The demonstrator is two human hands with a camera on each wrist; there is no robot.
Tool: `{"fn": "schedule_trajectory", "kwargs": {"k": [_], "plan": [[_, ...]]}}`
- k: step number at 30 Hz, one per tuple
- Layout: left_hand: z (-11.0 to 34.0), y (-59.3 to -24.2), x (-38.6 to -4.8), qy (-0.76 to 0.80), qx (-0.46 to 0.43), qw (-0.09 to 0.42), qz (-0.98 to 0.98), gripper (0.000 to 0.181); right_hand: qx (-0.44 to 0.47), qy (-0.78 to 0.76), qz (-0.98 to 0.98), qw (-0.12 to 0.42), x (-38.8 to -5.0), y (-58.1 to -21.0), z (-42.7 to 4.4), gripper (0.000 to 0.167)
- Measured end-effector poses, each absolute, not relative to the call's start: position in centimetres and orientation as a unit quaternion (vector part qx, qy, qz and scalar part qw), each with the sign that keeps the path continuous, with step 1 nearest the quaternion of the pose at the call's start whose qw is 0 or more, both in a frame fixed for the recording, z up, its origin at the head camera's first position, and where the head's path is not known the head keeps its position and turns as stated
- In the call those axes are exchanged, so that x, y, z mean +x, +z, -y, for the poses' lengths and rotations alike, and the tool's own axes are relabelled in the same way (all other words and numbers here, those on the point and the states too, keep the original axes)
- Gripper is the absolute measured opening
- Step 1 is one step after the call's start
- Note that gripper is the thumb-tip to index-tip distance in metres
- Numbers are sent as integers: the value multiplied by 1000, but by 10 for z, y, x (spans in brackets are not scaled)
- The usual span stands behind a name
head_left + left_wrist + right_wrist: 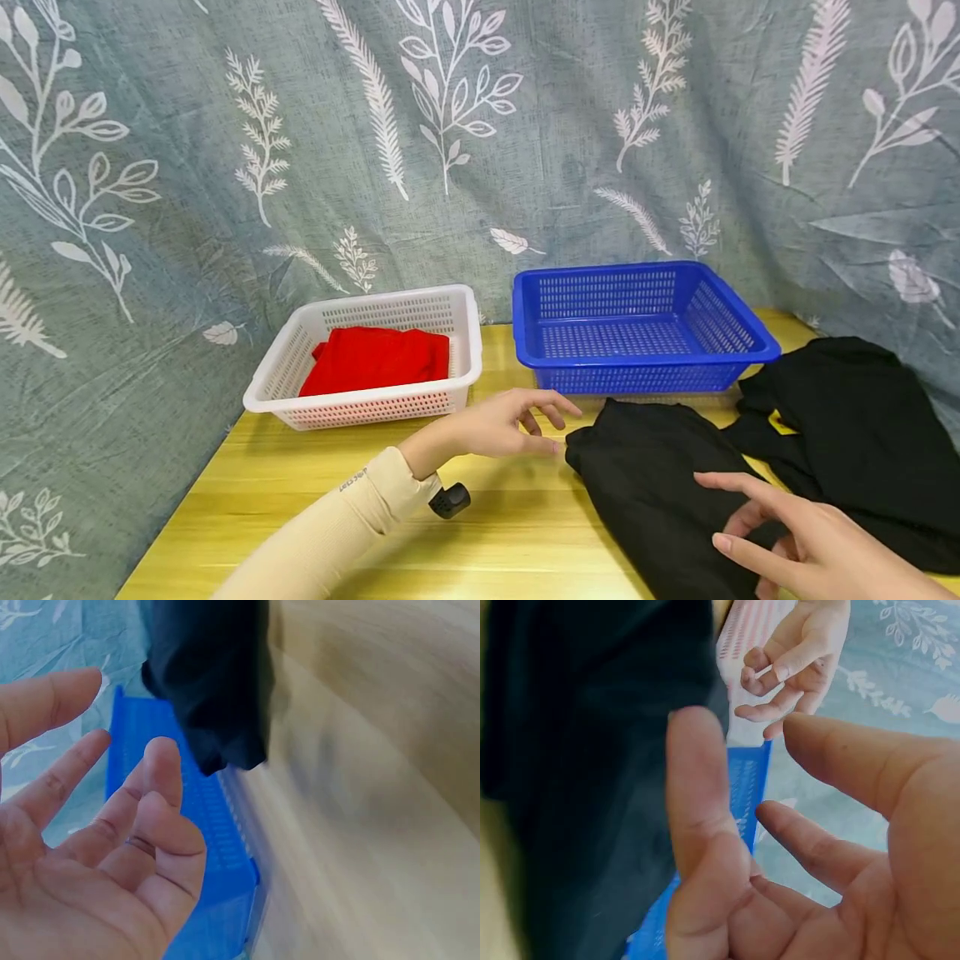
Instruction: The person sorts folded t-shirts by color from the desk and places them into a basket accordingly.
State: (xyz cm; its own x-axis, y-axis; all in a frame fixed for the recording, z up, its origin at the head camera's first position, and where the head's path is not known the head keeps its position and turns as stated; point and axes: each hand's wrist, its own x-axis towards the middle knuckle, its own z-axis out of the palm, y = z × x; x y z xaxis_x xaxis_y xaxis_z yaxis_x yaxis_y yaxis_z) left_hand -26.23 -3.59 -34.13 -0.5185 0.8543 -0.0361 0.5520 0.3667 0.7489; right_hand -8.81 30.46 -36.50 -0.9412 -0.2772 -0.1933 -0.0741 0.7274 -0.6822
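Note:
A black garment lies on the table in front of the blue basket, its near end running out of the head view's lower edge. Just left of its far corner, my left hand hovers with loosely bent fingers and holds nothing. Over the garment's right side is my right hand, thumb and forefinger apart, nothing between them. In the left wrist view the black cloth appears beyond the fingertips, apart from them. The right wrist view has the dark cloth beside the fingers; whether they touch it I cannot tell.
A white basket at the back left holds folded red cloth. The blue basket stands at the back right. Another black garment with a yellow patch lies at the right. A patterned curtain hangs behind the table.

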Motion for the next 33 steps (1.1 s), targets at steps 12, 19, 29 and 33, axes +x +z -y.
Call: {"fn": "schedule_trajectory", "kwargs": {"k": [12,19,29,33], "plan": [[11,-363,-266,323,416,251,-812,54,19,-262,-950,169,-81,-404,-317,78],[6,-375,-270,298,438,257,-809,56,31,-303,-931,200,-83,-411,-319,83],[6,-377,-265,306,441,284,-794,58,-14,-324,-928,184,-81,-406,-326,72],[9,-375,-259,319,433,312,-783,57,-27,-303,-939,159,-80,-404,-328,67]]}}
